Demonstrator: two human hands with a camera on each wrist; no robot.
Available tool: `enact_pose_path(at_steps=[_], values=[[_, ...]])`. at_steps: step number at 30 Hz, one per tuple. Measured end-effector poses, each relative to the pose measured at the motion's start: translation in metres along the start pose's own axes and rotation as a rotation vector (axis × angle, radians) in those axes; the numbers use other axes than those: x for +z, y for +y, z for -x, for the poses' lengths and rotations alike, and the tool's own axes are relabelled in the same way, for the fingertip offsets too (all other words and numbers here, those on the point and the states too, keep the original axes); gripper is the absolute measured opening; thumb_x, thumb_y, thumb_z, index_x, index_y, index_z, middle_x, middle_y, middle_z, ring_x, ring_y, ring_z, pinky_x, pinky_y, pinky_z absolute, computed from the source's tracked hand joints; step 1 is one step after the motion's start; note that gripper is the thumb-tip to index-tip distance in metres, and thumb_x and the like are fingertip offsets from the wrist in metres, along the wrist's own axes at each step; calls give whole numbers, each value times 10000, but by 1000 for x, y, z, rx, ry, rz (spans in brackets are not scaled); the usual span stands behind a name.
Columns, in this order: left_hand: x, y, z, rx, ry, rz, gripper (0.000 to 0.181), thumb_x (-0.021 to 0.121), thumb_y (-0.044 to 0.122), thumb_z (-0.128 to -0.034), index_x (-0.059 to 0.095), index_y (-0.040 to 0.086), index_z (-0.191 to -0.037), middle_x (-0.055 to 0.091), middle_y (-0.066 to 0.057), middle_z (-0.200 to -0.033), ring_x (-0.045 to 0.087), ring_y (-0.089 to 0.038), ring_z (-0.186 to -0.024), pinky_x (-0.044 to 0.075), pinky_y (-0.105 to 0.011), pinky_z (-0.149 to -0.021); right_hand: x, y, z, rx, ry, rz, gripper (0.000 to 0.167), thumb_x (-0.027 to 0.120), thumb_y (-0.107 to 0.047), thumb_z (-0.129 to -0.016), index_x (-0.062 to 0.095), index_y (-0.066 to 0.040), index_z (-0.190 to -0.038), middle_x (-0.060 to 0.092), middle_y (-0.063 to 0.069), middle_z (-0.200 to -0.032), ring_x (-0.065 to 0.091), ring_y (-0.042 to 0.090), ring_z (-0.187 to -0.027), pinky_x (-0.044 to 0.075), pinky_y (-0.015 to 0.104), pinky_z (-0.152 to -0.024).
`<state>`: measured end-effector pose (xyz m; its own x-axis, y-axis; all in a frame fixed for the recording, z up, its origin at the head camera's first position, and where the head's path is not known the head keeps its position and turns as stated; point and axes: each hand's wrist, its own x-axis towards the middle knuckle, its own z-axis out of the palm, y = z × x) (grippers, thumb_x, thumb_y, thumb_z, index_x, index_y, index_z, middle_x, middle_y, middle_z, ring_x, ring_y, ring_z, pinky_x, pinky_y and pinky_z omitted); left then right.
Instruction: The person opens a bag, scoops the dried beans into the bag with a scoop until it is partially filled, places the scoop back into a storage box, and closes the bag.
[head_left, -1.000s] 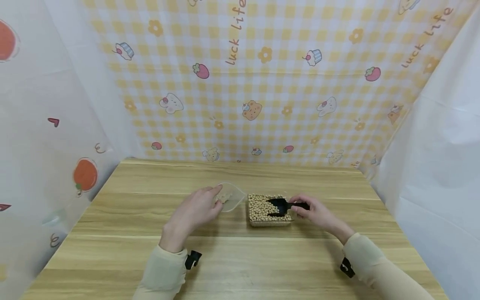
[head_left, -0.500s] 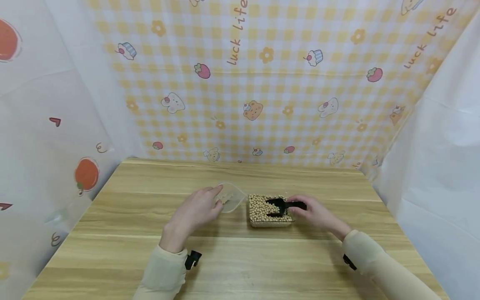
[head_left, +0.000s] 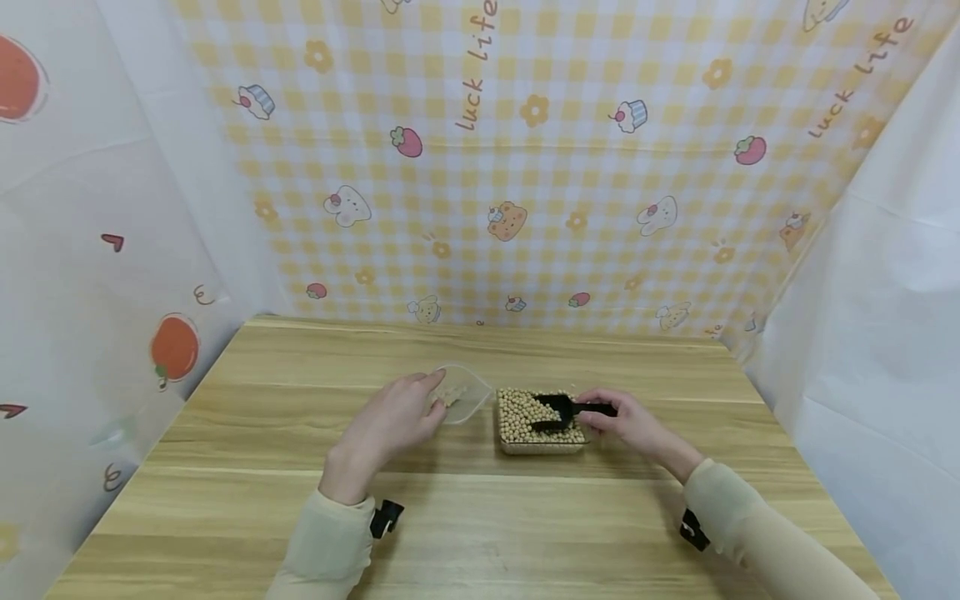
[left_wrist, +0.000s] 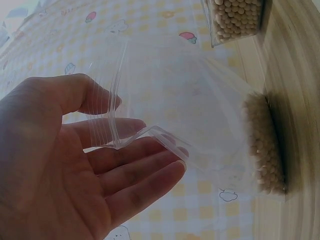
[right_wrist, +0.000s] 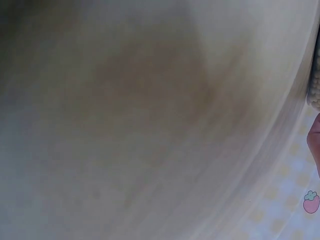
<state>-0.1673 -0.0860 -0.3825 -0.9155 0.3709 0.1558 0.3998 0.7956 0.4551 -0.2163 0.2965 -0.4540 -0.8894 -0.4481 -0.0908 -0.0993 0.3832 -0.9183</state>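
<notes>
My left hand (head_left: 390,417) pinches the rim of a clear zip bag (left_wrist: 170,85) between thumb and index finger, holding its mouth apart. Its other fingers extend beside the bag, and pale soybeans (left_wrist: 265,145) lie in its bottom on the table. To the bag's right stands a clear rectangular container (head_left: 542,449) full of soybeans (head_left: 517,417). With my right hand (head_left: 630,427) I grip the handle of a black scoop (head_left: 562,406), whose blade is partly sunk in the container's beans. A sleeve fills most of the right wrist view.
The wooden table (head_left: 480,533) carries the bag and the container close together. Behind it hangs a yellow checked cloth (head_left: 540,183). White sheets (head_left: 885,317) close off both sides. A black strap piece (head_left: 386,519) juts from the left cuff.
The scoop has shifted slightly within the beans and its blade has tilted a little, moving with my right hand. My left hand and the bag stay almost in place.
</notes>
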Motion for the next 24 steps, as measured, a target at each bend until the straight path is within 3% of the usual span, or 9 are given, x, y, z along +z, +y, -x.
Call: enact_pose_path(at_steps=[9, 16, 21, 24], values=[[1, 0, 0, 5, 3, 7, 501, 495, 185, -942, 511, -23, -1397, 587, -200, -1303, 243, -36, -405, 398, -287, -532, -4, 5, 4, -2, -3, -154, 386, 615, -163, -968, 544, 59, -1275, 608, 223, -1033, 582, 213, -830, 528, 382, -726], [2, 1, -1, 9, -2, 9, 502, 498, 186, -941, 511, -26, -1396, 588, -201, -1302, 242, -34, -403, 400, -286, -530, -5, 1, 12, -60, 4, -255, 385, 592, -96, -971, 500, 121, -1276, 619, 107, -964, 574, 173, -783, 523, 342, -698], [2, 0, -1, 15, -2, 7, 499, 503, 178, -944, 507, -28, -1398, 587, -202, -1301, 249, -37, -403, 397, -280, -526, -3, -3, 17, -102, 21, -284, 364, 587, -75, -969, 514, 105, -1276, 608, 207, -934, 573, 151, -767, 519, 311, -689], [1, 0, -1, 16, -2, 1, 496, 506, 175, -944, 510, -30, -1395, 592, -201, -1295, 250, -33, -405, 396, -274, -515, -2, -7, 18, -133, 34, -312, 332, 571, -55, -973, 533, 76, -1275, 606, 148, -907, 560, 133, -760, 503, 291, -689]])
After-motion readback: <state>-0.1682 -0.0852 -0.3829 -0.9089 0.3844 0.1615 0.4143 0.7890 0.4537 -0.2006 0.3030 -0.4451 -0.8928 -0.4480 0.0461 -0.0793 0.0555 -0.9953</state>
